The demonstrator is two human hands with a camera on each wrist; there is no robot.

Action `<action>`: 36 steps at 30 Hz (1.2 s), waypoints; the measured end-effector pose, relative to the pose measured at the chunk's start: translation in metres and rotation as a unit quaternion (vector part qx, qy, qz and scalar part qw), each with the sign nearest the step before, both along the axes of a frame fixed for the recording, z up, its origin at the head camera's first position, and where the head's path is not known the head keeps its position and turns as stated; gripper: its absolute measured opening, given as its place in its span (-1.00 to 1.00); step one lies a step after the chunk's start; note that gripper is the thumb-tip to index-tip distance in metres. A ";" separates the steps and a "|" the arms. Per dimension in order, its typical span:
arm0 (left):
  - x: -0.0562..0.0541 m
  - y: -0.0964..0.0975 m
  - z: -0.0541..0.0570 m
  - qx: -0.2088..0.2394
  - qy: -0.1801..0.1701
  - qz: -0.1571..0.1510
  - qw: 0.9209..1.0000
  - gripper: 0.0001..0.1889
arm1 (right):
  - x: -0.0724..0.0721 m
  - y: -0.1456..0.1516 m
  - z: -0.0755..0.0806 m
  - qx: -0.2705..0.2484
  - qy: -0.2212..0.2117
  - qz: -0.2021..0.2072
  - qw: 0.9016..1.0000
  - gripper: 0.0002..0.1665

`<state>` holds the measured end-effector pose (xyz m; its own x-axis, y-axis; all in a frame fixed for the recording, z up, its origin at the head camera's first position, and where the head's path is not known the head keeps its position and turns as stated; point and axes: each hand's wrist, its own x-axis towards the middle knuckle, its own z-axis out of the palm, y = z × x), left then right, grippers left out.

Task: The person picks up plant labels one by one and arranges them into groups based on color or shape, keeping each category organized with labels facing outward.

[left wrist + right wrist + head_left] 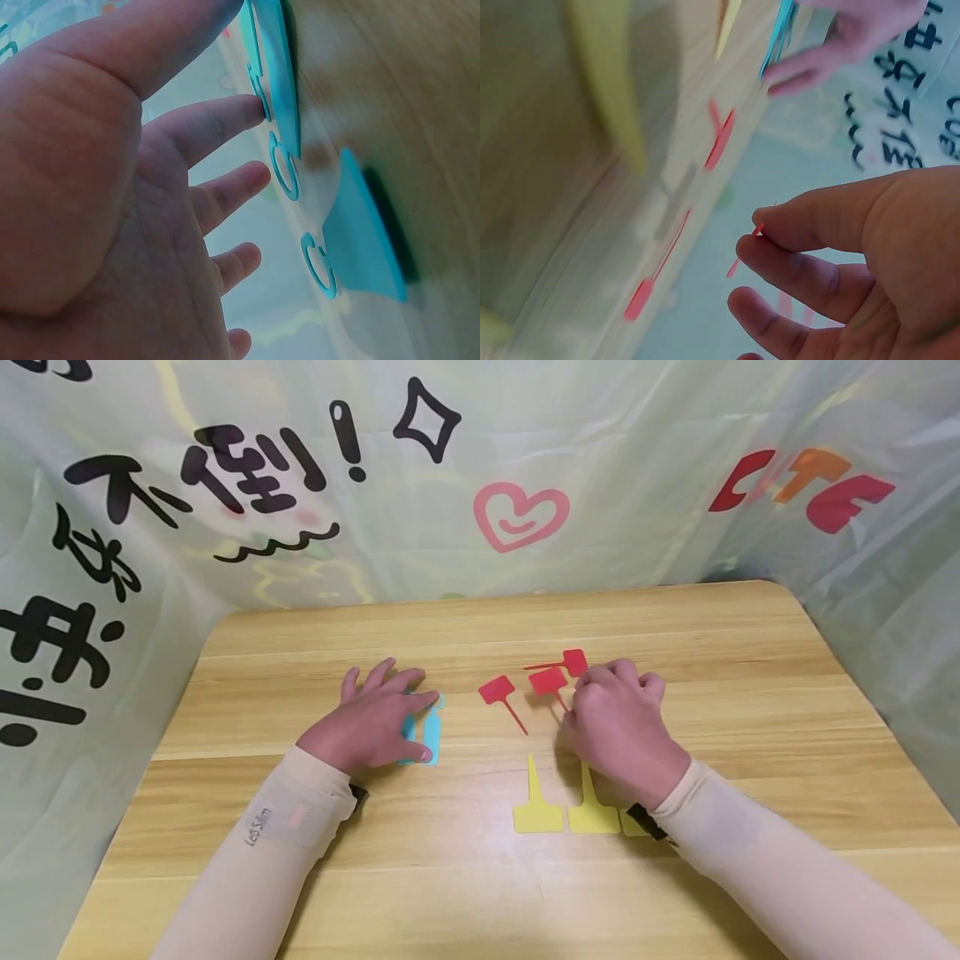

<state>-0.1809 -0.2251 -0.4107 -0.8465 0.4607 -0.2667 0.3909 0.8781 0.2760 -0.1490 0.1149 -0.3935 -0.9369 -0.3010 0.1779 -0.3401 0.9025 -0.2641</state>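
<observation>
My left hand (378, 718) spreads over light blue hook-topped hanging tags (432, 739) on the table, its thumb and index finger touching one tag. In the left wrist view, more blue tags (364, 236) lie beyond the fingers, which are loosely extended. Between thumb and index finger, my right hand (622, 727) pinches a red plant label (548, 682) by its thin stem. Two more red plant labels lie close by, one to the left (497, 690) and one behind (574, 662). Under the right wrist sit yellow T-shaped plant labels (537, 818), one partly hidden.
A wooden table (420, 877) carries everything. Its back edge meets a pale hanging sheet (630, 468) with printed characters and a pink heart, which also encloses both sides.
</observation>
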 end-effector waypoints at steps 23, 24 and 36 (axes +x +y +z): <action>-0.001 0.001 0.000 -0.006 -0.005 0.004 1.000 -0.08 | -0.032 0.064 -0.018 0.036 -0.133 -0.121 0.983 -0.66; -0.001 0.001 0.000 -0.006 -0.005 0.005 1.000 -0.08 | -0.032 0.064 -0.018 0.037 -0.136 -0.121 0.982 -0.66; -0.001 0.000 -0.001 -0.003 -0.005 0.006 1.000 -0.07 | -0.034 0.067 -0.020 0.043 -0.146 -0.122 0.981 -0.68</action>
